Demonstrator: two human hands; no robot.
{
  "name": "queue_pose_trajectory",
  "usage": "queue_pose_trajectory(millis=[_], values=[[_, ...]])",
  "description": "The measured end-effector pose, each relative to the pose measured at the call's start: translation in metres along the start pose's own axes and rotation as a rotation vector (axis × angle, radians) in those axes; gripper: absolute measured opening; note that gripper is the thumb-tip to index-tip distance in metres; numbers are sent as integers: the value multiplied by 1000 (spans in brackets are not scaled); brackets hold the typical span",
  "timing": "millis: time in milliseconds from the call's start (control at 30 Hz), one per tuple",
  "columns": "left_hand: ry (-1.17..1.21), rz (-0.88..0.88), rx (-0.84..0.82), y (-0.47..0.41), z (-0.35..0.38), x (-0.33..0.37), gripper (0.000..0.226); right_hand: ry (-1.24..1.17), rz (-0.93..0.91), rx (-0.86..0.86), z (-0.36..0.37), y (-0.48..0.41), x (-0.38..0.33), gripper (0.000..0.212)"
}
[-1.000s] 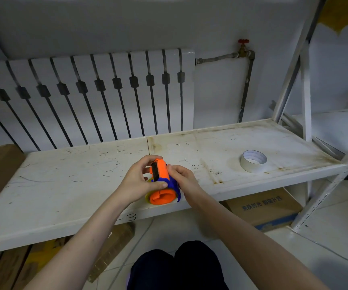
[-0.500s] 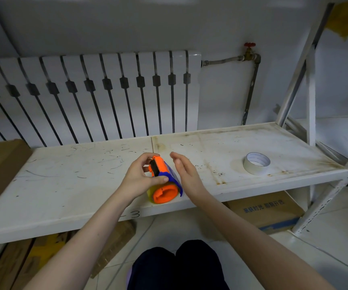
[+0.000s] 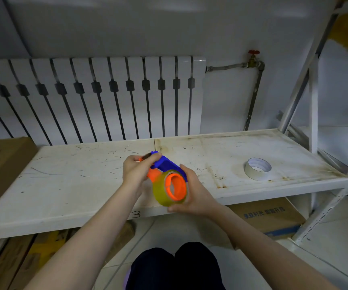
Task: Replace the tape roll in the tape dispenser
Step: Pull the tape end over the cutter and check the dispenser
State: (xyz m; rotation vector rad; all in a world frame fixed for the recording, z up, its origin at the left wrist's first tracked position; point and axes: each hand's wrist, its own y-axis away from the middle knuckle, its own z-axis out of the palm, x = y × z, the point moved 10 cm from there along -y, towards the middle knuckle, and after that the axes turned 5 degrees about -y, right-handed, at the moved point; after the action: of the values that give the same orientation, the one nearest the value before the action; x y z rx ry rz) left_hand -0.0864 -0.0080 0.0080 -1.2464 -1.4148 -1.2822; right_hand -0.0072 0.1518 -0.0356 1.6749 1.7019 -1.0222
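Tape dispenser (image 3: 164, 166) gripped by left hand (image 3: 136, 171), right hand (image 3: 194, 194) clasping its yellow roll (image 3: 162, 194)

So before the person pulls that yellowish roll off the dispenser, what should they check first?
1. Dispenser held steady: ok, the left hand grips its front end.
2. Old yellowish roll gripped: ok, the right hand cups it from the side and below.
3. Roll free on the orange hub: cannot tell.
4. Tape end loose from the cutter: cannot tell, the left hand hides it.
5. Spare white roll ready: ok, lying flat on the shelf, to the right.
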Motion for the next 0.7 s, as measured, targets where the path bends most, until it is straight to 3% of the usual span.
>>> queue_pose_trajectory(millis=[100,200,300,367,500,633,700], values=[[42,-94,-36,5,4,-5,41,154,-68,64,-2,0,-14,125],[-28,-123,-97,8,4,-7,41,113,-48,96,-6,5,-13,122],[-99,-175,-194,9,7,-15,67,26,44,139,-18,9,1,120],[-125,-190,-214,10,11,-21,74,-14,159,259,-42,8,25,119],[-185,-142,-302,17,41,-24,43,79,365,510,-102,9,75,114],[-283,-51,-365,19,71,-18,11,280,468,662,-152,7,98,104],[-275,-32,-358,14,77,-14,7,361,503,687,-164,3,104,100]])
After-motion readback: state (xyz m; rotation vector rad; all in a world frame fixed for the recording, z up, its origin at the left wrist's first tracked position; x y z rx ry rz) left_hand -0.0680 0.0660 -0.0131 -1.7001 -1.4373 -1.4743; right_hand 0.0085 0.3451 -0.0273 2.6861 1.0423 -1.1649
